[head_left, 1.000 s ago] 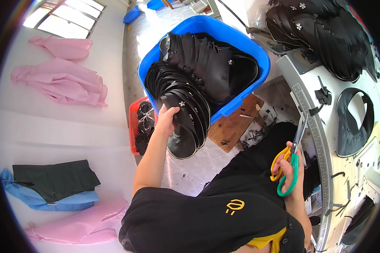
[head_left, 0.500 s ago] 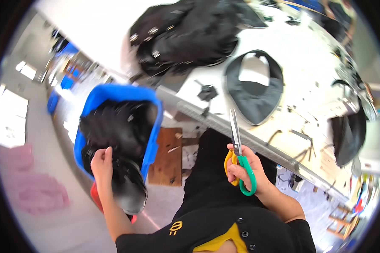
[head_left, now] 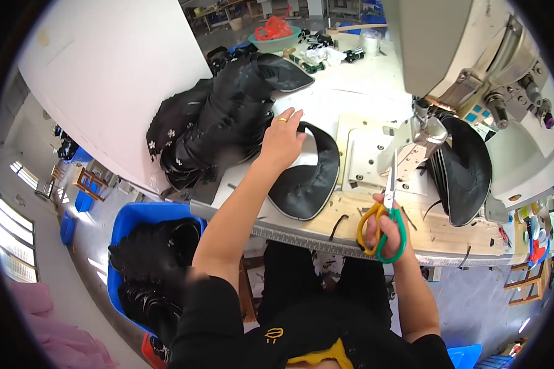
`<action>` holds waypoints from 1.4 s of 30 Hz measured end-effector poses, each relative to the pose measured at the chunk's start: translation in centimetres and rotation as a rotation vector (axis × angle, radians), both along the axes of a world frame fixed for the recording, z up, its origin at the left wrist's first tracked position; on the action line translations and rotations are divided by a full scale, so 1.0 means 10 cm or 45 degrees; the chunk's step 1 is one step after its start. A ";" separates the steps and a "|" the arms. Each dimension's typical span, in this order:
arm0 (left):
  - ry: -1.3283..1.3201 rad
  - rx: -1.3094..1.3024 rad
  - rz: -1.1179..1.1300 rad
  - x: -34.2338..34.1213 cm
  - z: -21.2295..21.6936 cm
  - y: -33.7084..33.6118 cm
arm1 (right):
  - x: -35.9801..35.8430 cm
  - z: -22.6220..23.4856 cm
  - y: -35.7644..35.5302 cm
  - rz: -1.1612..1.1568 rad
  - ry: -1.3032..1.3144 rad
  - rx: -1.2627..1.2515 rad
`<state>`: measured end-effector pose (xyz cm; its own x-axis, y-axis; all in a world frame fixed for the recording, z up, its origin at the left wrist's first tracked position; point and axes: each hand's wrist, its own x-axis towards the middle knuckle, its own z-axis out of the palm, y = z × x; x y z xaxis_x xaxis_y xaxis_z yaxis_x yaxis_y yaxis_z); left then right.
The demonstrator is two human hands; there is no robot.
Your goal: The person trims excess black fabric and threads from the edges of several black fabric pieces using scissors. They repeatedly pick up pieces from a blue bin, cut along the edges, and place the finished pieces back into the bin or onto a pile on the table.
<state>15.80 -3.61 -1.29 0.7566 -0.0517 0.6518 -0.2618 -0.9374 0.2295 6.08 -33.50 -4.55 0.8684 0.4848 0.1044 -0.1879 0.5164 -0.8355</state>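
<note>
My left hand (head_left: pixel 282 142) reaches across the table with fingers stretched out, above the far-left edge of a single black ring-shaped piece (head_left: pixel 303 194). That piece lies flat, broad at its near end, with an opening in the middle. Whether the fingertips touch it, I cannot tell. Held in my right hand (head_left: pixel 375 230) near the table's front edge is a pair of scissors (head_left: pixel 389 195) with one yellow and one green handle. Its blades point away from me and look closed. Left of my left hand lies a large heap of similar black pieces (head_left: pixel 221 123), some with shiny metal ornaments.
A sewing machine (head_left: pixel 437 55) stands on the right, with stacked black pieces (head_left: pixel 465 178) beside its arm. A blue bin (head_left: pixel 118 246) of black pieces sits at lower left. The table's front edge carries a ruler strip (head_left: pixel 295 238). A green basin (head_left: pixel 283 43) stands at the back.
My left hand has left the blue bin and come up over the table to the ring-shaped piece. My right hand keeps the scissors, and the view has shifted toward the sewing machine.
</note>
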 end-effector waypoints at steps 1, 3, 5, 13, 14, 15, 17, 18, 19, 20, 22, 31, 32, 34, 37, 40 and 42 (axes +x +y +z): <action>0.126 0.054 0.071 0.17 -0.09 0.06 | 0.02 -0.03 0.01 0.035 -0.038 -0.041; 0.343 -0.031 0.104 0.37 -0.16 0.08 | 0.04 -0.05 0.00 0.064 -0.065 -0.094; 0.340 -0.049 0.137 0.32 -0.07 0.00 | 0.02 -0.04 -0.02 0.074 -0.126 -0.040; 0.324 0.003 -0.024 -0.66 0.19 -0.66 | 0.00 -0.08 0.01 -0.029 -0.120 -0.012; 0.317 0.011 -0.059 -0.76 0.19 -0.74 | 0.00 -0.06 0.01 -0.061 -0.192 -0.080; 0.331 -0.023 -0.085 -0.84 0.19 -0.83 | 0.00 -0.05 0.01 -0.093 -0.264 -0.148; 0.408 -0.076 -0.134 -1.04 0.16 -0.95 | -0.01 -0.01 0.01 -0.159 -0.482 -0.290; 0.463 -0.092 -0.161 -1.13 0.15 -0.99 | -0.01 0.06 0.04 -0.237 -0.664 -0.490; 0.520 -0.104 -0.191 -1.19 0.14 -1.02 | -0.03 0.16 0.08 -0.316 -0.842 -0.688; 0.593 -0.197 -0.241 -1.23 0.14 -1.01 | -0.05 0.25 0.11 -0.395 -1.019 -0.887; 0.756 -0.384 -0.373 -1.30 0.12 -1.00 | -0.10 0.27 0.12 -0.318 -0.816 -1.207; 0.909 -1.351 -0.699 -1.21 0.13 -0.80 | -0.23 0.34 0.38 -0.205 -0.455 -0.952; 0.852 -1.404 -0.792 -1.14 0.09 -0.74 | -0.20 0.31 0.39 -0.211 -0.457 -0.894; 0.937 -1.688 -0.805 -1.03 0.09 -0.67 | -0.10 0.22 0.43 -0.223 -0.474 -0.776; 0.585 -1.295 -0.496 -0.99 -0.05 -0.63 | -0.01 0.26 0.42 -0.222 -0.257 -0.674; 0.047 -0.756 -0.496 -1.17 -0.04 -0.59 | 0.07 0.31 0.38 -0.235 -0.137 -0.642; -0.091 -0.438 -0.623 -1.41 0.17 -0.63 | 0.09 0.33 0.34 -0.241 -0.100 -0.642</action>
